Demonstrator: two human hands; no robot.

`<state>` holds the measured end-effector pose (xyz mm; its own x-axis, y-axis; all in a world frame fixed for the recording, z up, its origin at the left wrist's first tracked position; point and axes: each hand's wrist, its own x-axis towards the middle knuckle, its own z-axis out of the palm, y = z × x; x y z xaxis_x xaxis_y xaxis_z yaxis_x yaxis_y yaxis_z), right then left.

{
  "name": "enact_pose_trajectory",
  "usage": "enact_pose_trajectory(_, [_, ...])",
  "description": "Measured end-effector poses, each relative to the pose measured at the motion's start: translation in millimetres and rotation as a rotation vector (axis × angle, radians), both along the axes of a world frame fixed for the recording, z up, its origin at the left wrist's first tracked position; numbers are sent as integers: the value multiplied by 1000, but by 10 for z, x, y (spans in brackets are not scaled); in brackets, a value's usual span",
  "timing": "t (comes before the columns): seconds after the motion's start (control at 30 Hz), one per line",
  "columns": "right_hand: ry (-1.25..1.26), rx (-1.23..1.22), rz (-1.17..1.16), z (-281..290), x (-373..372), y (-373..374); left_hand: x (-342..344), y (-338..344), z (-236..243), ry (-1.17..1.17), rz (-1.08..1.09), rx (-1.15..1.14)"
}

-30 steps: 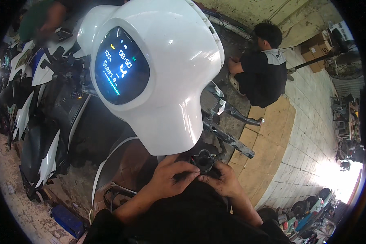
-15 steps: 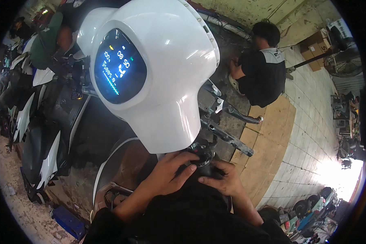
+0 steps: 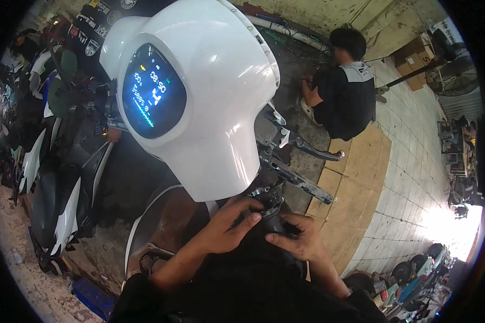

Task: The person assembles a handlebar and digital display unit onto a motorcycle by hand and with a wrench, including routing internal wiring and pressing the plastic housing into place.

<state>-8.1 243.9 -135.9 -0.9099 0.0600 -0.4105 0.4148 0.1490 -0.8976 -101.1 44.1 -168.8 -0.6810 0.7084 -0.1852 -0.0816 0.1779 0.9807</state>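
Observation:
In front of my body, my left hand has its fingers closed on a black switch housing. My right hand is wrapped around a black handlebar grip directly below the housing. Just above them is the white front cowl of a scooter, with a lit display set into it. From under the cowl stick out a bare, scuffed handlebar end and a dark brake lever, both beyond my right hand. My fingers partly hide the housing and grip.
Another person squats near the wall at the upper right, beside flattened cardboard. A fan and a cardboard box stand farther right. Parked motorcycles line the left side, near a blue box.
The view has shifted slightly, and the cowl appears a little farther left. Both hands keep their hold; more of the switch housing shows between my left fingers and the cowl.

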Motion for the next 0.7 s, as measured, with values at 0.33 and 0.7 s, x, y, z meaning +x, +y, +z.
enact_pose_trajectory(0.33, [-53,-170,-36,-21,67,-38,11,-26,14,-301,24,18])
enact_pose_trajectory(0.7, [-208,-373,-128,160,29,-92,7,42,12,-450,145,121])
